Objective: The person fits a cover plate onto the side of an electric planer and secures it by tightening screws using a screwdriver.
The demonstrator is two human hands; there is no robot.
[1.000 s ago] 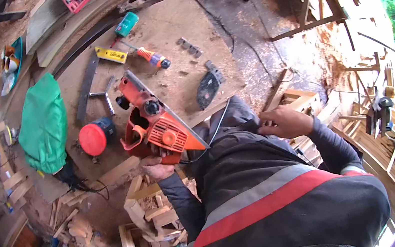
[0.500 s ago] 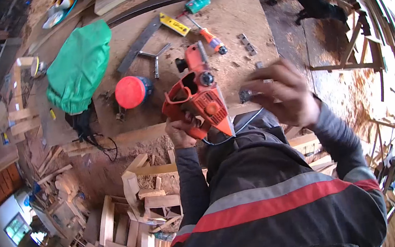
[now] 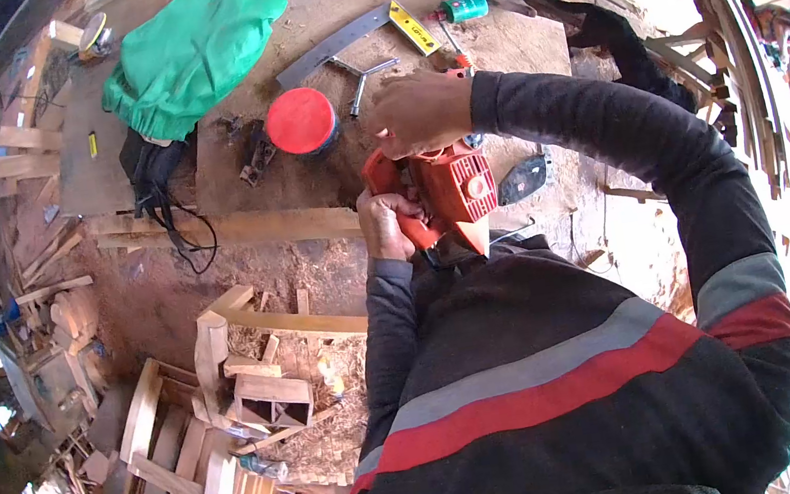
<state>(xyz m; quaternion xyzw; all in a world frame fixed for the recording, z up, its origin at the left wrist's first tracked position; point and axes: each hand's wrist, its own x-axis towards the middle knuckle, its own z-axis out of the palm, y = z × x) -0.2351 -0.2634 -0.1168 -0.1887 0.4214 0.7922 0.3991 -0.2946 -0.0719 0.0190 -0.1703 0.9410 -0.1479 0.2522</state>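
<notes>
An orange electric planer (image 3: 463, 187) is tilted at the bench's front edge, close to my body. My left hand (image 3: 387, 226) is wrapped around its handle. Reaching across from the right, my right hand (image 3: 422, 112) is over the planer's front end with its fingers curled down. Their tips are mostly hidden, so what they hold cannot be made out. A dark flat cover-like piece (image 3: 523, 179) lies just right of the planer. Beyond my hands are a red-lidded container (image 3: 301, 121), a three-armed socket wrench (image 3: 358, 82) and a try square (image 3: 413, 28).
A green cloth (image 3: 196, 53) covers something on the bench (image 3: 236, 193) at the left, with a black cord (image 3: 173, 212) below it. A green bottle (image 3: 464, 8) lies at the back. Wooden frame pieces (image 3: 218, 353) stand at lower left. A black dog (image 3: 625, 53) is at right.
My right hand has moved left from the planer's right side onto its front end. The left hand keeps its grip on the handle. My view has shifted, showing the bench higher up.
</notes>
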